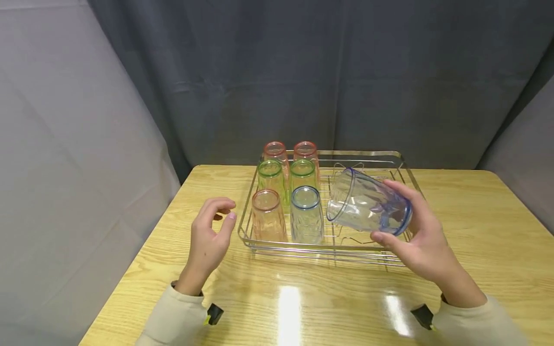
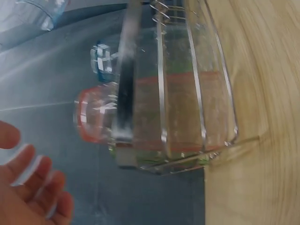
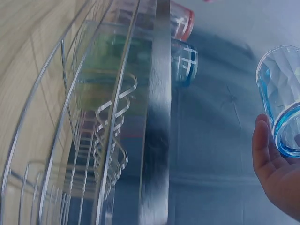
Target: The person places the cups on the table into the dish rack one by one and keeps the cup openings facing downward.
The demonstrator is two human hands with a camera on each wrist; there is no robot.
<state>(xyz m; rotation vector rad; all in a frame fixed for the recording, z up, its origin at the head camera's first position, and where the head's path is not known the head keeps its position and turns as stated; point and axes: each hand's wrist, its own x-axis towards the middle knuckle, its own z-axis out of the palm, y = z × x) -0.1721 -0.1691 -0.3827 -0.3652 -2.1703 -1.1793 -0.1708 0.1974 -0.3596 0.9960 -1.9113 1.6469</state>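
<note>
My right hand point(image 1: 420, 235) grips a clear glass with blue edges point(image 1: 368, 204) near its base, thumb below and fingers behind. The glass is tipped on its side above the right part of the wire rack point(image 1: 359, 245), mouth toward the left. In the right wrist view, fingers point(image 3: 267, 154) curl at the glass's blue base. My left hand point(image 1: 212, 235) is left of the rack, fingers loosely bent, holding nothing. Closest to it stands an upside-down orange glass point(image 1: 267, 216), with an upside-down blue-edged glass point(image 1: 307, 216) beside it.
Behind those two, a pair of green glasses point(image 1: 270, 180) and a pair of red-rimmed glasses point(image 1: 305, 150) stand upside down in the rack. Bent wire holders point(image 1: 348, 167) fill the rack's right side. A wooden table point(image 1: 259, 298) carries it, with a dark curtain point(image 1: 281, 72) behind.
</note>
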